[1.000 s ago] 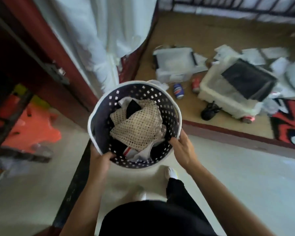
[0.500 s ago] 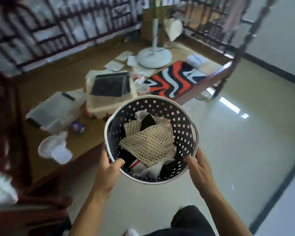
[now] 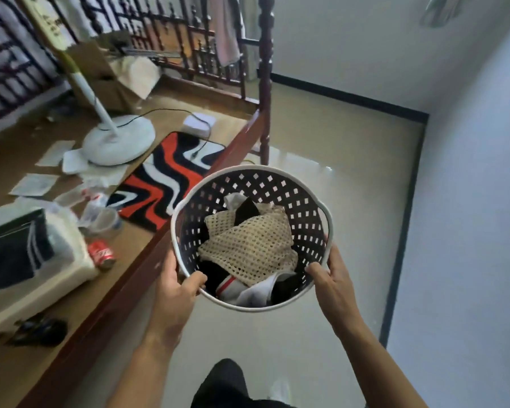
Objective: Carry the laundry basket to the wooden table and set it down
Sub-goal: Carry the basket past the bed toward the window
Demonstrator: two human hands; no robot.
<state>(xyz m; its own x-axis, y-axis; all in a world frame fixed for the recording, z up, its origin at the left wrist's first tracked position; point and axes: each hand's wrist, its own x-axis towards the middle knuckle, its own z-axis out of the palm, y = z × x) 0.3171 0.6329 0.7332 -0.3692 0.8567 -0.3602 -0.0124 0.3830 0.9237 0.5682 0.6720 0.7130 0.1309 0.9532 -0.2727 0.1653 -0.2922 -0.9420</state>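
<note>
You hold the round dark plastic laundry basket w/ white rim & square holes (image 3: 289,198) up in the air, over the shiny pale floor (image 3: 351,148). Your left hand (image 3: 175,285) wraps the near-left rim, thumb tucked inside. Your right hand (image 3: 333,282) wraps the near-right rim, thumb inside too. Both curl tight on it. Inside lies a cream net cloth (image 3: 248,245) on top of black & white clothes. On your left is a low wooden platform w/ red-brown edge (image 3: 124,293). On it: a red, black & white wavy rug (image 3: 165,178), a white round fan base (image 3: 120,139), a red soda can (image 3: 100,254).
</note>
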